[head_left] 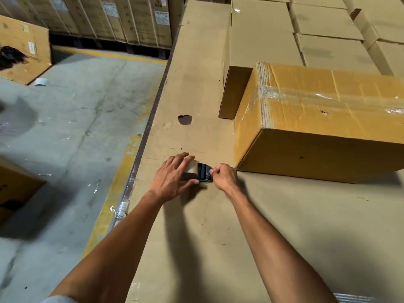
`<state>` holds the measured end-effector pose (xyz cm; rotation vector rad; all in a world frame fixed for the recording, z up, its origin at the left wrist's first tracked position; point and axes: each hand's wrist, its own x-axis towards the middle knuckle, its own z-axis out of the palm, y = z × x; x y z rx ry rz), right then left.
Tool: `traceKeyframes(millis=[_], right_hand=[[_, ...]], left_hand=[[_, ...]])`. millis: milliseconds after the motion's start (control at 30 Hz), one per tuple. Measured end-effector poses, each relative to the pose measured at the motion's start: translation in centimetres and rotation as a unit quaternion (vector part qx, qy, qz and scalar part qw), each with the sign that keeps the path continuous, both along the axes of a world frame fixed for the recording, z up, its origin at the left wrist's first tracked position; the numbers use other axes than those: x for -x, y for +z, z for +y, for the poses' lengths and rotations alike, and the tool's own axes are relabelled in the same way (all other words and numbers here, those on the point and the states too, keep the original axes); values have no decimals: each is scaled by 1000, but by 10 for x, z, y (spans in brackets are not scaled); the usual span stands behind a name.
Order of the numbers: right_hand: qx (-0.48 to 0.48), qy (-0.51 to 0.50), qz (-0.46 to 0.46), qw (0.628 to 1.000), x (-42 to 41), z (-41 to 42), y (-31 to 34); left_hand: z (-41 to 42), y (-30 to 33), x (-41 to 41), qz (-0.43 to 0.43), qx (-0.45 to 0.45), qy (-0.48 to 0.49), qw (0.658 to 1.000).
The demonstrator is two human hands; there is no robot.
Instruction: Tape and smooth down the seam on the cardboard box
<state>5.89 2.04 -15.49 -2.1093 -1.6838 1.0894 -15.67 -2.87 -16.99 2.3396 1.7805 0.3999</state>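
Note:
A yellow-brown cardboard box (pixel 323 136) lies on its side on the cardboard-covered worktable (pixel 196 84), with clear tape along its top seam and over its left end. In front of its near left corner, my left hand (pixel 172 178) grips a tape dispenser (pixel 200 172) with a pale tape roll and a dark blade end. My right hand (pixel 225 177) pinches the loose tape end at the dispenser's blade, fingers closed. Both hands rest low on the table surface, just left of the box.
A stack of plain cartons (pixel 306 29) stands behind the box. A small brown carton (pixel 235 90) leans against its left end. The table edge (pixel 140 149) drops to a concrete floor with a yellow line. A tape roll (pixel 41 82) lies on the floor by more cartons.

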Motion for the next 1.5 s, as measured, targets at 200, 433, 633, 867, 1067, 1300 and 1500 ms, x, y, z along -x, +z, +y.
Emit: traceKeyframes(millis=[200,433,633,867,1067,1300,1500], right_hand=[[24,3,1,1000,-1,2,3],[15,-32,7,999,5,4,5],[16,-49,23,998,2,4,-3],[35,-50,48,997,-6,15,-45],[60,-100,131,985,-6,-3,-13],[108,-187,303,928,-7,-14,-9],[108,-173,316,927,-9,-16,-2]], left_hand=[[-4,2,-5,-39,-15,4,999],[-2,1,-6,4,-41,0,999],[-7,-5,-27,58,-41,10,997],[-4,-7,-25,29,-32,8,999],[-7,-14,-18,-82,-24,17,996],[-9,-9,-17,-116,-22,49,992],[-13,-6,-42,30,-24,83,996]])
